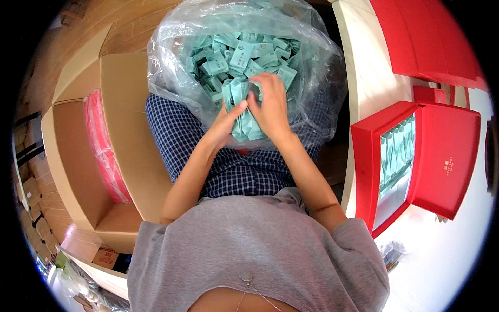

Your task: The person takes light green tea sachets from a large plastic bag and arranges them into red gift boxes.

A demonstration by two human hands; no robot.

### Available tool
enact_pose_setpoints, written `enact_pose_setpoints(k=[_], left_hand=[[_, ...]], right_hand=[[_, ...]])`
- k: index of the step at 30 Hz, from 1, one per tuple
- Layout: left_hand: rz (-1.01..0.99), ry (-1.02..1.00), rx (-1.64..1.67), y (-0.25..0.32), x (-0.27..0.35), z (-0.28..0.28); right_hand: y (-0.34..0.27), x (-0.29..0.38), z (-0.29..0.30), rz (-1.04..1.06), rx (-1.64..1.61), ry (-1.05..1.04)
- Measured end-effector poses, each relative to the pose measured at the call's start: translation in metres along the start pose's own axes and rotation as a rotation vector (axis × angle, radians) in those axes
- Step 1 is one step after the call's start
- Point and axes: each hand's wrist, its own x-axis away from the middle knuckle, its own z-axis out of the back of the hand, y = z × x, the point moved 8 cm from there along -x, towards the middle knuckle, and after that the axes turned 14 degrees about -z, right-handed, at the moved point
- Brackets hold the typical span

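Observation:
A bunch of mint-green sachets [245, 123] is gripped in my left hand [222, 126], its thumb lying across them. My right hand [271, 105] is at the right side of the bunch, fingers curled and partly apart; whether it pinches a sachet I cannot tell. Both hands are over the near rim of a large clear plastic bag [167, 74] between my knees. Inside the bag many loose mint-green sachets [241, 54] lie in a jumbled heap, bearing print. To the right, an open red gift box [366, 156] holds a row of similar sachets [397, 148].
The gift box rests on a pale tabletop [349, 46], its lid [444, 160] folded out to the right. More red boxes [425, 35] stand beyond it. On my left, an open cardboard carton [132, 136] contains a pink plastic-wrapped pack [103, 148]. Wood-look flooring [132, 15] shows behind.

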Motion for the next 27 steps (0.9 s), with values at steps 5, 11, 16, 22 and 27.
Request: enact_pose_setpoints(k=[5, 11, 16, 22, 27], left_hand=[[-0.042, 0.001, 1.006, 0.029, 0.011, -0.012], [0.128, -0.274, 1.611, 0.071, 0.016, -0.057], [-0.323, -0.097, 0.165, 0.061, 0.013, -0.051], [-0.674, -0.735, -0.682, 0.064, 0.038, -0.169], [-0.766, -0.876, -0.236, 0.063, 0.077, -0.255]], right_hand=[[0.032, 0.006, 0.01, -0.511, -0.635, 0.006], [0.011, 0.028, 0.035, -0.603, -0.772, -0.209], [-0.016, 0.046, 0.056, -0.592, -0.798, -0.199], [0.004, 0.089, 0.148, -0.667, -0.88, -0.033], [0.014, 0.159, 0.273, -0.697, -0.736, 0.268]])
